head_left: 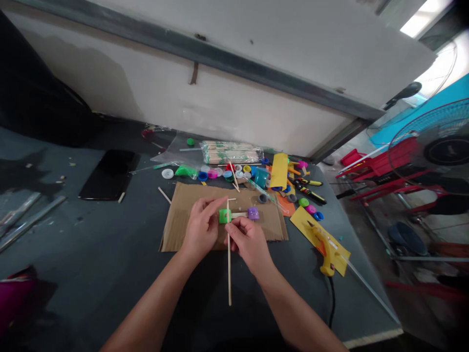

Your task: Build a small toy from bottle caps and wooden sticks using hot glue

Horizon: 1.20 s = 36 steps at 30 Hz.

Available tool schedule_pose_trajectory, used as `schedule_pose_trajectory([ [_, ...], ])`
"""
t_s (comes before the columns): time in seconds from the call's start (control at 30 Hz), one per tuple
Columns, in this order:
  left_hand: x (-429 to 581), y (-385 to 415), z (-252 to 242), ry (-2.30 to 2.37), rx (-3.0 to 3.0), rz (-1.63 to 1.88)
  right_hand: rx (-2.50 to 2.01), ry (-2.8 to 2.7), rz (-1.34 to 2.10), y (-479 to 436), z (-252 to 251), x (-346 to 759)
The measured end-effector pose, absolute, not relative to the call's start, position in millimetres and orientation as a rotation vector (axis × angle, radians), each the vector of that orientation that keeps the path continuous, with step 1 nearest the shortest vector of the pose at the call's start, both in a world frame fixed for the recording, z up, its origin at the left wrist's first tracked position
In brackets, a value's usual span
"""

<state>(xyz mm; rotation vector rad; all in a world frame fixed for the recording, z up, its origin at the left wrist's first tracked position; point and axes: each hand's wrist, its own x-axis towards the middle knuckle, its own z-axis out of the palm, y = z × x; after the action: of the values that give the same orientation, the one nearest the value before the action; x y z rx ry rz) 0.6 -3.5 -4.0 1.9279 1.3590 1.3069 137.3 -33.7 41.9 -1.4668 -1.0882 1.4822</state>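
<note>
A sheet of brown cardboard (pixel 183 215) lies on the dark table. On it rests a short stick joining a green bottle cap (pixel 223 216) and a purple bottle cap (pixel 253 213). My left hand (pixel 201 227) is closed, its fingertips at the green cap. My right hand (pixel 250 242) pinches a long wooden stick (pixel 229 269) that stands across the short one beside the green cap and runs back toward me.
A yellow glue gun (pixel 326 249) lies on yellow card at the right, its cord running off the table's front. Several coloured caps, a bundle of sticks (pixel 229 152) and cutters lie behind the cardboard. A black phone (pixel 108 174) lies left. A fan (pixel 436 146) and red chairs stand right.
</note>
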Motion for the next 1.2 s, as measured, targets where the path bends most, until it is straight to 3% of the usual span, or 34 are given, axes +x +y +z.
schedule_pose_trajectory([
  [1.2, 1.2, -3.1, -3.4, 1.358, 1.908, 1.316, -1.466, -1.115, 1.468, -33.6, 40.5, 137.4],
])
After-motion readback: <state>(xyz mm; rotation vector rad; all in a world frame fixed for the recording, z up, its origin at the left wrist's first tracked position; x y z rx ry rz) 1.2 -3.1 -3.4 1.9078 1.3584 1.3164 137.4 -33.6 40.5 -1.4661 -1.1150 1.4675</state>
